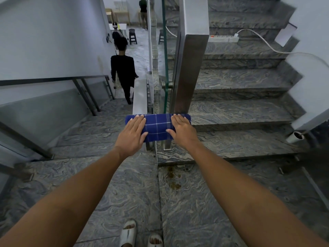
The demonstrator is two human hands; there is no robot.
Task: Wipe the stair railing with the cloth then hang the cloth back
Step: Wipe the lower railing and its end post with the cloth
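Your left hand (pixel 132 133) and right hand (pixel 181 130) lie flat, fingers straight, pressing the blue checked cloth (pixel 157 126); it drapes over the steel stair railing's (pixel 140 97) near end, probably; long axis crosswise, hands equally near.

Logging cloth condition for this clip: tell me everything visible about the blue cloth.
The blue checked fabric cloth with thin white lines lies draped flat over the end of the grey metal stair railing, hanging down its near side. The left hand and right hand press flat on its two ends, fingers straight.
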